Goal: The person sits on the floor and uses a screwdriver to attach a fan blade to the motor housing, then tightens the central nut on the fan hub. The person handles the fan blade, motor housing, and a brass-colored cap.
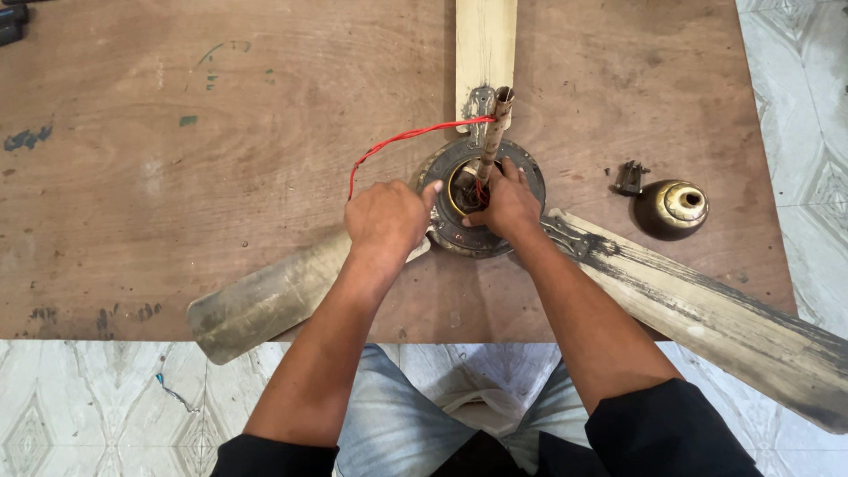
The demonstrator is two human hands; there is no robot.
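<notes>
Ceiling fan [481, 208] flat on brown plywood board [177, 177], three soiled blades spread. Left hand [386, 221] curled closed on motor housing rim. Right hand [505, 205] closed, fingers gripping inside hub beside down rod [495, 132]. Red wire [397, 139] looping from hub. Brass canopy cup [673, 208] near, apart, right.

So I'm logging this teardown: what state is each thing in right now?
Ceiling fan: lying flat on the wooden board, three dirty blades attached.
Down rod: tilted, rising from the hub.
Red wire: loose, looped from the rod's top to the hub.
Brass canopy cup: detached, lying apart.
Left hand: resting on the hub rim.
Right hand: fingers in the hub opening.
</notes>
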